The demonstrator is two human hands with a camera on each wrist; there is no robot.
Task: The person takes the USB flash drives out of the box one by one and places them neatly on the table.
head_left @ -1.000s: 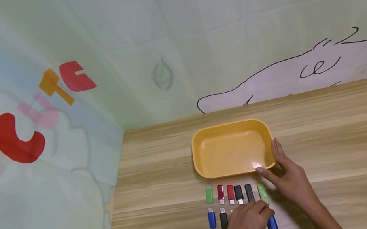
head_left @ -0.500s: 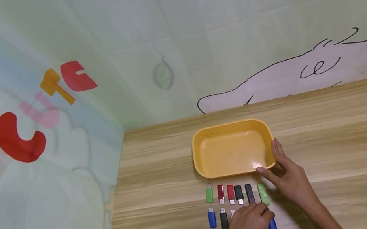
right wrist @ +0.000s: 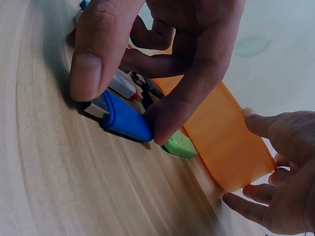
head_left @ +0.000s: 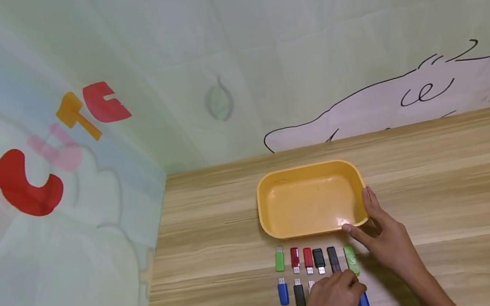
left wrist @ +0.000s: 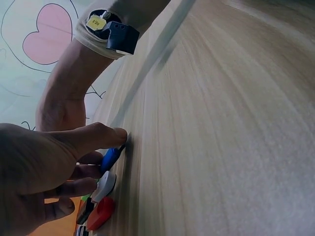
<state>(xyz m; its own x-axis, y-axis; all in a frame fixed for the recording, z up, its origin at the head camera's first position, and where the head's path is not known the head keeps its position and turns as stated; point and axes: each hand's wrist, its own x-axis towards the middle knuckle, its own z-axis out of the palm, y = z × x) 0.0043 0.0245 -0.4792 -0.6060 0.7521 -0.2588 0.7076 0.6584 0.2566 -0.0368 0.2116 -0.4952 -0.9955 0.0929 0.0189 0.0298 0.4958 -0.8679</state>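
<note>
Near the bottom of the head view, my left hand [head_left: 331,301] pinches a blue USB stick [head_left: 363,301] lying at the right end of the front row. The right wrist view shows the thumb [right wrist: 88,76] at the metal plug and a finger [right wrist: 170,120] at the other end of the blue body. My right hand [head_left: 391,242] holds the near right corner of a yellow tray [head_left: 311,206], thumb at the front rim and fingers along the right side. Just beyond the blue stick lies a light green USB stick [head_left: 351,259]. The left hand covers part of the front row.
The back row has a green stick [head_left: 279,260], two red ones and two dark ones. In front lie a blue stick [head_left: 283,293], a black stick [head_left: 299,294] and a partly hidden one. A printed cloth [head_left: 189,103] backs the wooden table [head_left: 465,203].
My left hand has shifted slightly right, showing more of a white plug in the front row. The pinched blue USB stick has turned a little straighter. My right hand stays on the tray.
</note>
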